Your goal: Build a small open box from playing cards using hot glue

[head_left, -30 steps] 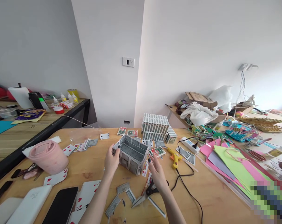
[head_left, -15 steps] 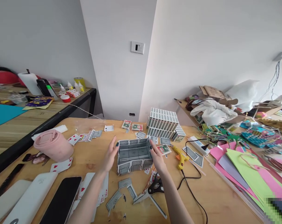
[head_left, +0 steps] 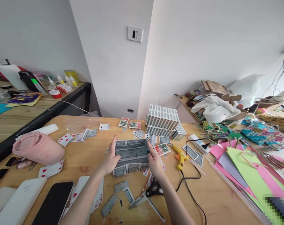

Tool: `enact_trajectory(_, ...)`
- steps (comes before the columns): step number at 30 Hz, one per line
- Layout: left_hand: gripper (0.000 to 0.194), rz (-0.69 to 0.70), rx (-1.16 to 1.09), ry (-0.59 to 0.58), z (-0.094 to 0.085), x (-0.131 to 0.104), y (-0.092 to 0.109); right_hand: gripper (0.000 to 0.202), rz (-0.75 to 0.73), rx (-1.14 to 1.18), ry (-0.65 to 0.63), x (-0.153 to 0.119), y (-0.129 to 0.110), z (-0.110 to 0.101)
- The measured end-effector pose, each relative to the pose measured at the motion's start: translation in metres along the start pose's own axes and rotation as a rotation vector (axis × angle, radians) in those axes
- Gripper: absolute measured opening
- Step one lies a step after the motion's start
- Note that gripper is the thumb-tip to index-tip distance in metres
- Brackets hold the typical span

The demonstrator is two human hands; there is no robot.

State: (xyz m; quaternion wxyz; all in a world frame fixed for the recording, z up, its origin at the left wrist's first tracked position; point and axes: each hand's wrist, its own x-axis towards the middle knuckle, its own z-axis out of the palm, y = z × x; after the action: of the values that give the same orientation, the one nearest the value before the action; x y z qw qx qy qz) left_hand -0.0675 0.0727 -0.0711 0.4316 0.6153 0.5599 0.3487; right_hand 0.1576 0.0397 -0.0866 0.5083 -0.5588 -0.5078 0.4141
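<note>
An open-topped box made of grey-backed playing cards (head_left: 132,153) is in the middle of the wooden table, between both hands. My left hand (head_left: 111,157) grips its left end, with the thumb over the edge inside. On the right end, my right hand (head_left: 154,157) holds the wall between thumb and fingers. Cut card pieces (head_left: 109,204) and scissors with black handles (head_left: 154,189) lie in front of the box. Just right of my right hand are a red and green card pack (head_left: 162,149) and a yellow glue gun (head_left: 181,158).
Stacked card packs (head_left: 162,120) stand behind the box. A power strip (head_left: 198,143) and coloured paper (head_left: 245,168) are to the right, with the glue gun's black cable nearby. A pink roll (head_left: 38,148) and a black phone (head_left: 53,203) are at left.
My left hand has closed onto the box's left end and its thumb has moved inside. My right hand has also closed on its end. The view has shifted slightly.
</note>
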Motion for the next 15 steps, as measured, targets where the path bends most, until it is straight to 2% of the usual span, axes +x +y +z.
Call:
enact_trajectory(2, 0.079, -0.016, -0.115, 0.0, -0.002, -0.003, 0.002, 0.058, 0.015, 0.035, -0.015, -0.001, -0.003, -0.003)
enact_trajectory(5, 0.067, -0.045, -0.494, 0.004, -0.006, -0.01, 0.001, 0.058, 0.044, 0.13, 0.028, -0.002, -0.006, -0.01)
enact_trajectory(8, 0.069, -0.088, -0.737, 0.053, -0.009, -0.014, -0.005, 0.06, 0.083, 0.227, 0.079, -0.002, -0.007, -0.013)
enact_trajectory(15, 0.067, -0.146, -0.635, -0.002, -0.003, 0.0, -0.011, 0.059, 0.16, 0.137, 0.082, 0.004, -0.015, -0.004)
